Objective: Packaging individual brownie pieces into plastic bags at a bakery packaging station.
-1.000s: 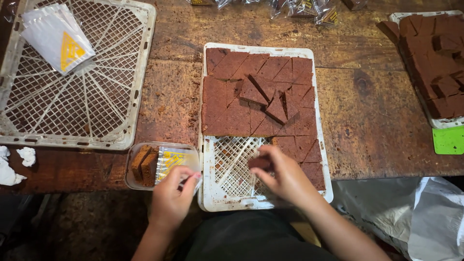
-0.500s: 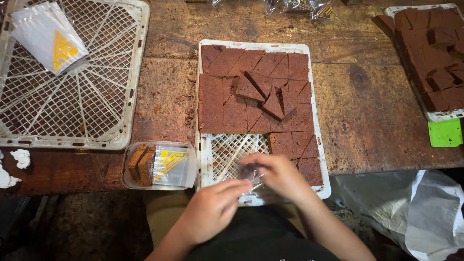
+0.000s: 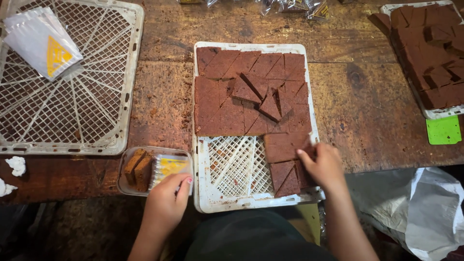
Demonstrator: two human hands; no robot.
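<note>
A white lattice tray [image 3: 232, 166] in front of me holds brown cake [image 3: 227, 106] cut into squares and triangles, with its near-left part bare. My right hand [image 3: 323, 168] grips a cake piece [image 3: 285, 147] at the tray's right edge. Left of the tray sits a small clear tub [image 3: 126, 186] with two cake pieces [image 3: 137, 168] and a stack of clear bags with yellow labels [image 3: 169, 166]. My left hand [image 3: 166, 203] reaches over the tub's near edge, fingertips pinching the top bag.
An empty white lattice tray [image 3: 72, 121] lies at the far left with more labelled bags [image 3: 43, 43] on it. Another tray of cake [image 3: 430, 53] stands at the far right above a green card [image 3: 443, 129]. Grey plastic sheeting [image 3: 425, 212] hangs at the near right.
Both hands were together over the tray's bare part half a second ago. My left hand has gone back left to the tub, and my right hand has moved right onto the cake.
</note>
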